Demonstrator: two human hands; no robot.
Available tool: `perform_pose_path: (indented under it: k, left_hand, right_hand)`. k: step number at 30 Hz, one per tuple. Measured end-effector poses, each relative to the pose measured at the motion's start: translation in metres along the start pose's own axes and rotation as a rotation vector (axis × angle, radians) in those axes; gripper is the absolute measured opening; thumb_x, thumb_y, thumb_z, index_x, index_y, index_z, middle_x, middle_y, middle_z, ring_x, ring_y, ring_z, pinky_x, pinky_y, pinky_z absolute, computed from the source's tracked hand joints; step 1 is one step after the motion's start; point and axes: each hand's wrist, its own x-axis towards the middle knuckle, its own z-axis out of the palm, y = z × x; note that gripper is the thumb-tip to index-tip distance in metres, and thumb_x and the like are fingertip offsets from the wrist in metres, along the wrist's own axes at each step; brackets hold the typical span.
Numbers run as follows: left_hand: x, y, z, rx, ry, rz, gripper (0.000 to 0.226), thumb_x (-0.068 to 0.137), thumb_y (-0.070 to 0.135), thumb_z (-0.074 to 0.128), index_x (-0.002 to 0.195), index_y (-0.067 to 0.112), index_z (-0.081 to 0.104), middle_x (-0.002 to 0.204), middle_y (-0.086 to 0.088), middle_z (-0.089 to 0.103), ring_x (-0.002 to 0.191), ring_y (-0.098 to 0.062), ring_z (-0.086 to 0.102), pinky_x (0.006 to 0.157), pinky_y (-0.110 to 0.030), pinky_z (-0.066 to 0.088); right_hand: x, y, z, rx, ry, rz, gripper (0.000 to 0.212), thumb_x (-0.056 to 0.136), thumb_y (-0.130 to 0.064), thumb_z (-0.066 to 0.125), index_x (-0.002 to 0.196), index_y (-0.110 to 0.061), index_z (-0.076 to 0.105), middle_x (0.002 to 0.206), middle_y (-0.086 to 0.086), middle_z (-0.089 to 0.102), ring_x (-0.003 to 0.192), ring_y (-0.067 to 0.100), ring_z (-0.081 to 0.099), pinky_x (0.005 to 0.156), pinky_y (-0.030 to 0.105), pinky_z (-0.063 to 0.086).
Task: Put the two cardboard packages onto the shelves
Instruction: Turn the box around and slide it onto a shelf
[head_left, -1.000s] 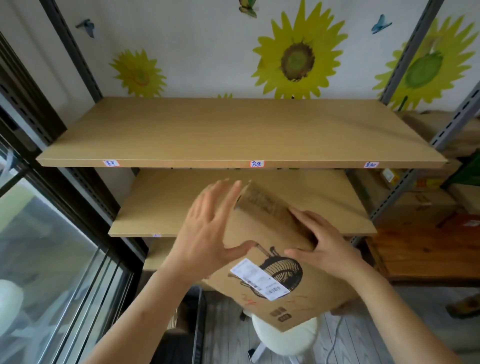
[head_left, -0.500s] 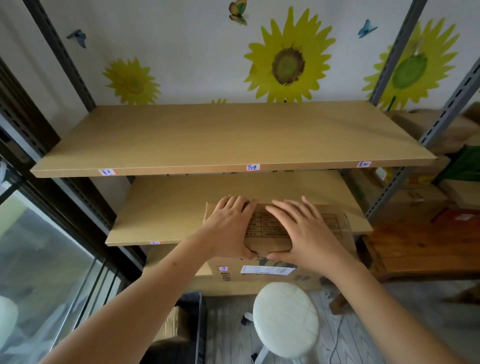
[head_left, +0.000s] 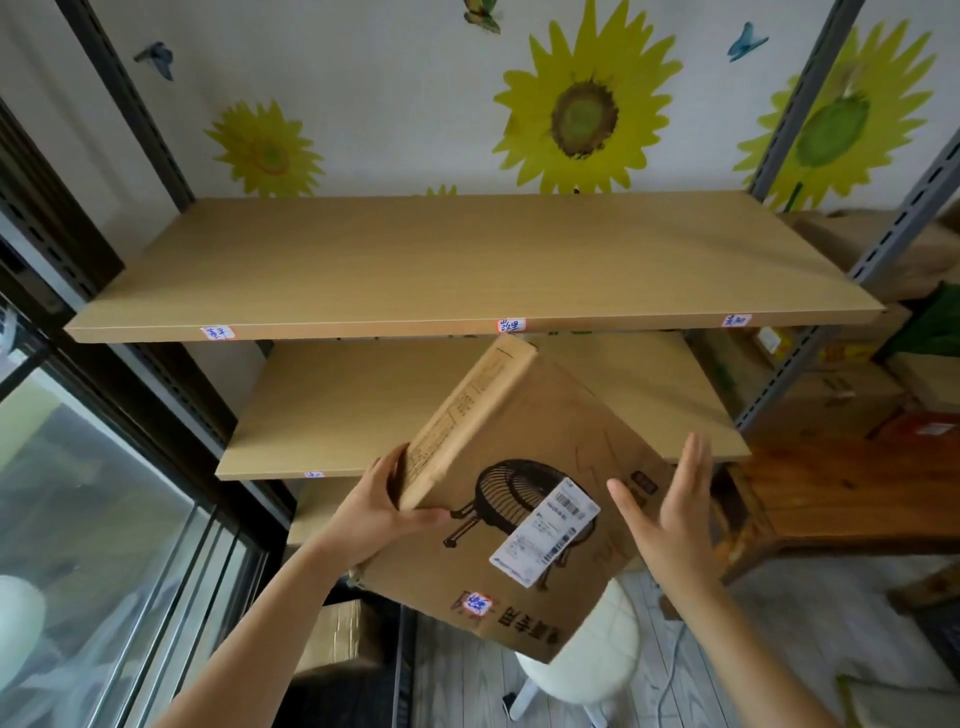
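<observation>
A large cardboard package (head_left: 524, 462) with a fan drawing and a white shipping label is held tilted in front of the middle shelf (head_left: 332, 415), its top corner reaching just under the upper shelf (head_left: 415, 270). My left hand (head_left: 379, 509) grips its lower left edge, with fingers on the printed side and the thumb on the front face. My right hand (head_left: 670, 509) lies flat against the package's right edge with the fingers stretched upward. Both shelf boards are bare wood with small paper labels on their front edges.
A white round stool (head_left: 587, 660) stands on the floor right under the package. A smaller cardboard box (head_left: 337, 634) sits low at the left, by the glass sliding door (head_left: 104, 519). Stacked boxes (head_left: 831, 395) and a wooden bench (head_left: 841, 493) fill the right side.
The package, which lay flat at the middle shelf's front under both palms, is now lifted and turned on its corner. My hands have moved apart to its left and right edges.
</observation>
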Motion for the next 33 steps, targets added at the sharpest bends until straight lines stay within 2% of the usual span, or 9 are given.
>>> perform_pose_path:
  k: [4, 6, 9, 13, 18, 21, 25, 28, 33]
  left_hand:
    - [-0.017, -0.003, 0.008, -0.246, 0.001, -0.098, 0.085, 0.063, 0.037, 0.09, 0.133, 0.033, 0.041, 0.114, 0.006, 0.061, 0.093, -0.006, 0.061, 0.061, -0.005, 0.049]
    - [-0.024, -0.012, 0.012, -0.365, -0.012, -0.13, 0.1, 0.054, 0.044, 0.093, 0.14, 0.027, 0.044, 0.115, 0.002, 0.065, 0.097, -0.016, 0.066, 0.072, -0.016, 0.056]
    - [-0.033, -0.028, 0.015, -0.465, -0.027, -0.168, 0.126, 0.032, 0.056, 0.095, 0.143, 0.025, 0.045, 0.118, -0.01, 0.071, 0.103, -0.031, 0.07, 0.085, -0.046, 0.059]
    - [-0.044, -0.039, 0.023, -0.592, -0.045, -0.174, 0.113, 0.028, 0.056, 0.095, 0.127, 0.02, 0.055, 0.101, -0.008, 0.079, 0.09, -0.024, 0.077, 0.07, -0.034, 0.062]
    - [-0.052, -0.036, 0.026, -0.628, -0.067, -0.19, 0.111, 0.029, 0.062, 0.092, 0.126, 0.024, 0.052, 0.104, -0.005, 0.079, 0.093, -0.022, 0.076, 0.072, -0.033, 0.061]
    - [-0.054, -0.025, 0.022, -0.626, -0.056, -0.186, 0.118, 0.025, 0.065, 0.091, 0.129, 0.028, 0.051, 0.101, 0.001, 0.08, 0.093, -0.019, 0.076, 0.073, -0.032, 0.059]
    - [-0.054, -0.005, 0.016, -0.66, -0.01, -0.2, 0.11, 0.043, 0.07, 0.083, 0.138, 0.027, 0.05, 0.101, 0.003, 0.081, 0.099, -0.022, 0.073, 0.073, -0.034, 0.057]
    - [-0.052, 0.005, 0.01, -0.676, 0.037, -0.169, 0.119, 0.039, 0.078, 0.08, 0.143, 0.032, 0.046, 0.109, 0.0, 0.079, 0.103, -0.025, 0.073, 0.076, -0.04, 0.059]
    - [-0.052, 0.026, 0.002, -0.766, 0.104, -0.153, 0.077, 0.073, 0.056, 0.063, 0.141, 0.024, 0.051, 0.098, -0.003, 0.081, 0.084, -0.022, 0.077, 0.062, -0.035, 0.06]
  right_hand:
    - [-0.013, 0.01, 0.008, 0.224, -0.049, 0.227, 0.12, 0.072, -0.078, 0.05, 0.156, -0.02, -0.013, 0.166, 0.005, -0.008, 0.152, 0.023, 0.002, 0.111, 0.027, 0.005]
    - [-0.015, 0.006, 0.005, 0.372, -0.067, 0.274, 0.11, 0.079, -0.067, 0.057, 0.157, -0.022, -0.007, 0.165, 0.006, 0.009, 0.15, 0.024, 0.018, 0.111, 0.027, 0.019]
    - [-0.016, 0.0, -0.004, 0.619, -0.202, 0.446, 0.084, 0.085, -0.054, 0.065, 0.153, -0.025, 0.026, 0.146, 0.005, 0.048, 0.12, 0.02, 0.052, 0.084, 0.023, 0.046]
    - [-0.017, 0.005, -0.01, 0.902, -0.333, 0.589, 0.061, 0.075, -0.06, 0.065, 0.128, -0.03, 0.057, 0.113, 0.002, 0.073, 0.095, 0.019, 0.069, 0.07, 0.035, 0.051]
    - [-0.01, -0.002, -0.017, 0.901, -0.356, 0.554, 0.096, 0.049, -0.078, 0.074, 0.13, -0.03, 0.059, 0.118, 0.003, 0.073, 0.109, 0.023, 0.065, 0.083, 0.041, 0.052]
    - [-0.005, -0.009, -0.024, 0.936, -0.355, 0.518, 0.069, 0.065, -0.07, 0.068, 0.122, -0.032, 0.063, 0.112, 0.0, 0.076, 0.107, 0.024, 0.067, 0.081, 0.041, 0.053]
    - [0.004, -0.02, -0.037, 0.892, -0.35, 0.461, 0.088, 0.058, -0.076, 0.07, 0.133, -0.032, 0.056, 0.118, -0.001, 0.073, 0.111, 0.024, 0.067, 0.081, 0.042, 0.056]
    - [0.011, -0.034, -0.048, 0.882, -0.338, 0.486, 0.07, 0.076, -0.07, 0.06, 0.135, -0.032, 0.055, 0.124, 0.002, 0.069, 0.118, 0.027, 0.061, 0.089, 0.046, 0.051]
    - [0.024, -0.059, -0.071, 0.806, -0.315, 0.518, 0.064, 0.079, -0.071, 0.054, 0.135, -0.038, 0.053, 0.127, 0.0, 0.065, 0.12, 0.027, 0.057, 0.101, 0.052, 0.043]
